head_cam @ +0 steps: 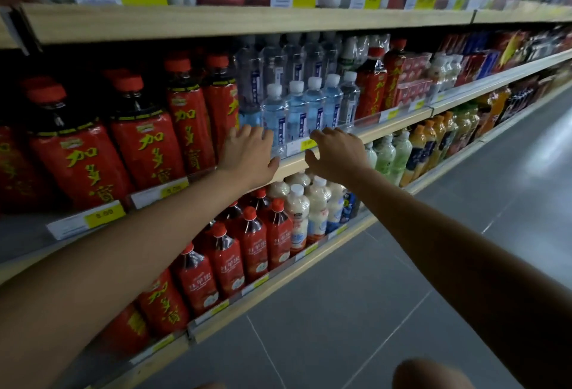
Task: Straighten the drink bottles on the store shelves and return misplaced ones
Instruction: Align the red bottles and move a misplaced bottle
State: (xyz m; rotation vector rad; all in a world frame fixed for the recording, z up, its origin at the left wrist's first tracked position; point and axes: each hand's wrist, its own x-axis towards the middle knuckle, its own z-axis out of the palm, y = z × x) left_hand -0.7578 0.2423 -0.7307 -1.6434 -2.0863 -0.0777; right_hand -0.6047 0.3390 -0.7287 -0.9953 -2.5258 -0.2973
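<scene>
Both arms reach toward the middle shelf [387, 131], where a row of clear water bottles [297, 110] with white caps stands upright at the front edge, with taller water bottles behind them. The left hand [247, 158] is open, fingers spread, holding nothing. Its fingertips lie in front of the leftmost water bottle and its thumb is at the shelf's front edge (whether the fingers touch the bottle cannot be told). The right hand [335, 154] is open too, empty, with fingers spread over the price rail just beside the left hand. Its fingertips are near a yellow tag [309, 144], and contact there is unclear.

Left of the water, large red tea bottles [145, 147] with red caps fill the same shelf, upright and close together. Two more red bottles [371, 85] stand to the right of the water.

On the lower shelf [278, 277] stand smaller red bottles [257, 243], then milky white bottles [315, 209]. Farther right come pale green bottles [390, 153] and orange ones [418, 147].

The top shelf [247, 21] carries wrapped packs with yellow price cards, all blurred. Grey floor tiles [402, 264] run along the aisle on the right.
</scene>
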